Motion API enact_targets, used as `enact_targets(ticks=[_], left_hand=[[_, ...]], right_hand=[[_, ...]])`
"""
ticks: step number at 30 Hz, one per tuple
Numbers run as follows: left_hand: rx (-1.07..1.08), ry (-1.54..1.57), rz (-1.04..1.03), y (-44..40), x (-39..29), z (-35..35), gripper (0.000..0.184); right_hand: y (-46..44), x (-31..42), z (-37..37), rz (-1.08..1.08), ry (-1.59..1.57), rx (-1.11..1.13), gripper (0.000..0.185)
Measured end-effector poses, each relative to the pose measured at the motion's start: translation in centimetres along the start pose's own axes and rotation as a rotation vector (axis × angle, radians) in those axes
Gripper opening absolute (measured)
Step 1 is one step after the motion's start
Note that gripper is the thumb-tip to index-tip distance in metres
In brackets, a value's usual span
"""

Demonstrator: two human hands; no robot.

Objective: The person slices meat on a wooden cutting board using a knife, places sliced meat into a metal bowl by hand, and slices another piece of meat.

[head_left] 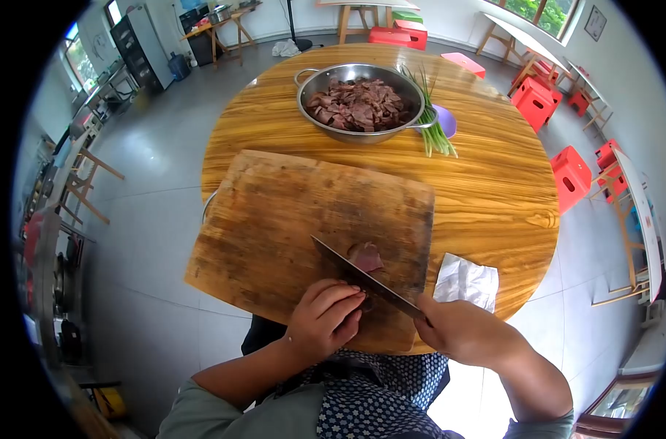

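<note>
My right hand [450,329] is wrapped round the handle of a long knife [364,276], whose blade slants up and left over the wooden cutting board [274,212]. Just left of the blade, my left hand [326,318] has its fingers curled on a dark piece of meat [367,300], mostly hidden by the fingers and blade. Beyond the blade lies a cut pinkish piece of meat [367,257]. A steel basin [315,126] full of sliced meat [362,104] stands behind the board.
Green onions [437,132] and a purple dish [446,121] lie right of the basin on the round wooden table [494,190]. White paper [466,282] is right of the board. Red stools [570,178] and side tables stand around the room.
</note>
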State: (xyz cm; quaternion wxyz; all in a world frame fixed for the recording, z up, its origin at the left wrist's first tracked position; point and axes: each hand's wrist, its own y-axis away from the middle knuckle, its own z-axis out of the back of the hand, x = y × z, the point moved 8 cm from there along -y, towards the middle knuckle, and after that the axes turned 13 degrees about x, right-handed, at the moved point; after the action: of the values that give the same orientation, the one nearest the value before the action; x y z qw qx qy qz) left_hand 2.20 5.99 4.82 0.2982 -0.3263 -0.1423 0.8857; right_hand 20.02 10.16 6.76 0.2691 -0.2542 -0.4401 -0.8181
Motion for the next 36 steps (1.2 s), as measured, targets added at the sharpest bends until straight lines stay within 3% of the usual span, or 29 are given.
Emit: enact_targets(ticks=[2,5,8,14,15,17,36], left_hand=[[0.002,-0.006,0.008,0.0,-0.5,0.2,0.035],[-0.014,-0.035,-0.007,-0.2,-0.2,0.0,0.035],[-0.006,-0.041,-0.016,-0.1,-0.2,0.2,0.035],[-0.029,-0.042,-0.029,-0.3,-0.2,0.0,0.033],[-0.017,-0.038,-0.029,-0.3,-0.2,-0.1,0.033],[-0.026,-0.068,-0.028,-0.3,-0.4,-0.1,0.031],[0.079,-0.097,-0.006,-0.2,-0.2,-0.5,0.029]], right_hand=[[-0.8,0.7,-0.1,0.037,0.097,-0.058,0.02],[-4.2,1.9,2.0,0.257,0.131,-0.261,0.02],[-4.8,0.6,3.9,0.222,0.093,-0.377,0.022],[3.3,1.3,1.6,-0.068,-0.05,-0.205,0.022],[4.3,1.7,0.9,0.091,0.022,-0.335,0.021],[5.4,1.9,-0.3,0.111,0.003,-0.323,0.02],[4.3,2.2,-3.3,-0.009,0.043,-0.113,0.021]])
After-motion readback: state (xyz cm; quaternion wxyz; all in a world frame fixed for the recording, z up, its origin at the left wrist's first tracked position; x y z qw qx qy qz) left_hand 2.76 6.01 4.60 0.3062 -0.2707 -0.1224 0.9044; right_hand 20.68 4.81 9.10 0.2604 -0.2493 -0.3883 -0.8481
